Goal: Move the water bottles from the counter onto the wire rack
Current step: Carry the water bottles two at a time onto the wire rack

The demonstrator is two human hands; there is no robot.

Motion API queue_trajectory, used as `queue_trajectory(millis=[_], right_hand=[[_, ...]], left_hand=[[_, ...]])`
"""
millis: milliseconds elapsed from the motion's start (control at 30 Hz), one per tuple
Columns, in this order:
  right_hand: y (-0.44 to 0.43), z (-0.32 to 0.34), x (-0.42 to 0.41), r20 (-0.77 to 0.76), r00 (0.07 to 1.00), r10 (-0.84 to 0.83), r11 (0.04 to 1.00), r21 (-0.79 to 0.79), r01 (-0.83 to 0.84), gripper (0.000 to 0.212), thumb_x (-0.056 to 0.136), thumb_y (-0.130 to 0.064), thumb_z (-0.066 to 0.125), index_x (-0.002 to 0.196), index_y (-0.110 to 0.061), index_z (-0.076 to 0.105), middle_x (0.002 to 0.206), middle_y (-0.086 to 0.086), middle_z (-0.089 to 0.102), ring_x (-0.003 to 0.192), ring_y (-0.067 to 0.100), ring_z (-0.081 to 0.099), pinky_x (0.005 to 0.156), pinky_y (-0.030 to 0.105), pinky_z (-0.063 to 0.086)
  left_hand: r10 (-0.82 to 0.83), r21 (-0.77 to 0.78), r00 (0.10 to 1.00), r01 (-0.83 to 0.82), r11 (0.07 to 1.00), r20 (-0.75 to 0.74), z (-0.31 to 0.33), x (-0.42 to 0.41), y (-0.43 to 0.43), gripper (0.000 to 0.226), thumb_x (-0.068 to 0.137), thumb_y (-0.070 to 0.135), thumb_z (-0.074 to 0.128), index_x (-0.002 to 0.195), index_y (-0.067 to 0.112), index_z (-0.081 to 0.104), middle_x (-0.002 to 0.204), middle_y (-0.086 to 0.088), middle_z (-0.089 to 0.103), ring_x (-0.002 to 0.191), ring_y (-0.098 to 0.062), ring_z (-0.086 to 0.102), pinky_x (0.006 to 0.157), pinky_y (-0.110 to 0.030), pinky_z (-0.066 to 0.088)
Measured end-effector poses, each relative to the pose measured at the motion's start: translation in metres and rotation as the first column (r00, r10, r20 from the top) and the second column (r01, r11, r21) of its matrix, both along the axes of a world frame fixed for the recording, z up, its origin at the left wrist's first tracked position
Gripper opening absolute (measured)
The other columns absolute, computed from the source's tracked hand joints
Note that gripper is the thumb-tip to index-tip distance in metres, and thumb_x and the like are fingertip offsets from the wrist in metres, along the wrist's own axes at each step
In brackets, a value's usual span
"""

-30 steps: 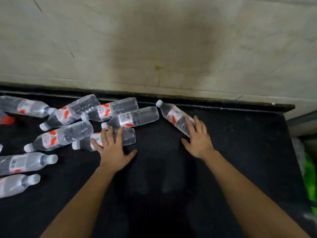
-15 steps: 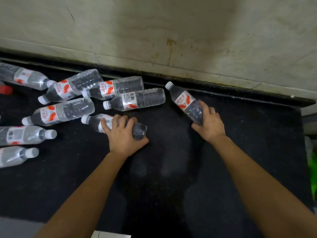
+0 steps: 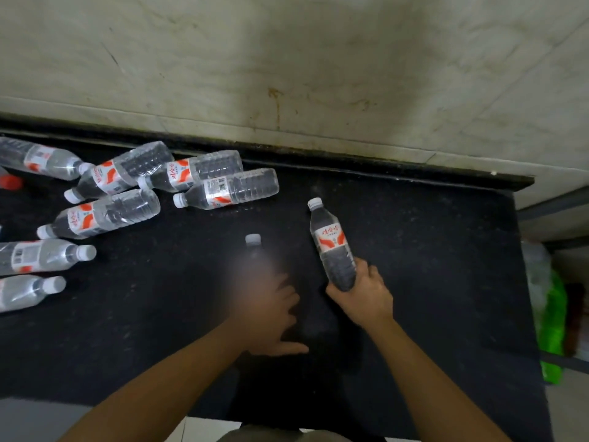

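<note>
My right hand (image 3: 363, 291) grips the base of a clear water bottle (image 3: 331, 240) with a red and white label, lifted off the black counter (image 3: 430, 250) with its white cap pointing away from me. My left hand (image 3: 267, 314) is blurred by motion and holds a second bottle (image 3: 255, 253), whose white cap shows above the fingers. Several more bottles (image 3: 105, 215) lie on their sides at the counter's left. The wire rack is out of view.
A stained pale wall (image 3: 287, 74) rises behind the counter. A red cap (image 3: 9, 181) lies at the far left edge. Past the counter's right end sits something green (image 3: 551, 323) beside plastic wrapping, lower down.
Both hands have closed on a bottle each and pulled them toward me, off the counter. The right bottle has turned more upright; the left hand is moving fast.
</note>
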State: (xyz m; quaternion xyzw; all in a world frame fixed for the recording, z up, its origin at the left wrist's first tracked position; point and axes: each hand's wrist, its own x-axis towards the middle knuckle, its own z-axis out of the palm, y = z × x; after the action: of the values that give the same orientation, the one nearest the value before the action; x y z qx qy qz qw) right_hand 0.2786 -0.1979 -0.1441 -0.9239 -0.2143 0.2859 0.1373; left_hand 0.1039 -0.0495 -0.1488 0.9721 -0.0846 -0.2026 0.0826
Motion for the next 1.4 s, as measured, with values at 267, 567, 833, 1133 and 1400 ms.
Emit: queue_trajectory(millis=[267, 567, 833, 1133, 1400], right_hand=[[0.002, 0.003, -0.001, -0.022, 0.998, 0.054, 0.997, -0.056, -0.055, 0.093, 0.073, -0.062, 0.075, 0.141, -0.011, 0.036, 0.136, 0.01, 0.045, 0.128, 0.028, 0.047, 0.1, 0.044, 0.049], [0.051, -0.005, 0.013, 0.013, 0.999, 0.04, 0.997, 0.065, -0.041, 0.1, 0.088, -0.067, 0.057, 0.159, -0.015, 0.009, 0.147, 0.017, 0.038, 0.132, 0.033, 0.045, 0.101, 0.047, 0.047], [-0.003, 0.003, -0.017, -0.122, 0.954, -0.274, 0.945, 0.148, 0.291, 0.049, 0.076, -0.044, 0.079, 0.115, -0.019, 0.063, 0.108, 0.003, 0.053, 0.089, 0.016, 0.057, 0.075, 0.026, 0.047], [-0.101, 0.088, -0.025, -0.009, 0.78, -0.626, 0.713, 0.398, 0.577, 0.026, 0.069, -0.051, 0.081, 0.084, -0.038, 0.064, 0.09, -0.008, 0.057, 0.077, 0.005, 0.06, 0.063, 0.024, 0.045], [-0.227, 0.165, 0.008, 0.03, 0.515, -0.857, 0.377, 0.717, 0.586, 0.03, 0.067, -0.047, 0.087, 0.081, -0.03, 0.066, 0.087, -0.006, 0.056, 0.077, 0.004, 0.059, 0.069, 0.027, 0.047]], left_hand=[[0.863, -0.289, 0.382, -0.829, 0.478, 0.331, 0.001, -0.008, -0.023, 0.062, 0.085, 0.045, 0.07, 0.135, 0.012, 0.055, 0.146, -0.022, 0.044, 0.138, -0.036, 0.037, 0.113, -0.06, 0.025], [0.889, -0.296, -0.274, -0.871, -0.391, -0.366, -0.002, 0.014, -0.012, 0.087, 0.084, 0.066, 0.063, 0.144, 0.009, 0.04, 0.139, -0.02, 0.04, 0.132, -0.038, 0.038, 0.109, -0.053, 0.036], [0.961, -0.365, -0.085, -0.913, -0.181, -0.265, -0.009, 0.014, -0.008, 0.072, 0.092, 0.053, 0.061, 0.133, -0.004, 0.042, 0.131, -0.026, 0.045, 0.121, -0.043, 0.048, 0.099, -0.05, 0.044], [0.929, -0.654, 0.337, -0.74, 0.159, -0.155, 0.061, 0.089, -0.041, 0.055, 0.093, 0.051, 0.059, 0.119, 0.002, 0.054, 0.114, -0.018, 0.054, 0.1, -0.022, 0.046, 0.081, -0.028, 0.037], [0.774, -0.873, 0.622, -0.308, 0.377, 0.115, 0.169, 0.155, -0.195, 0.046, 0.094, 0.04, 0.061, 0.128, 0.013, 0.047, 0.112, -0.003, 0.041, 0.095, -0.002, 0.041, 0.078, -0.01, 0.035]])
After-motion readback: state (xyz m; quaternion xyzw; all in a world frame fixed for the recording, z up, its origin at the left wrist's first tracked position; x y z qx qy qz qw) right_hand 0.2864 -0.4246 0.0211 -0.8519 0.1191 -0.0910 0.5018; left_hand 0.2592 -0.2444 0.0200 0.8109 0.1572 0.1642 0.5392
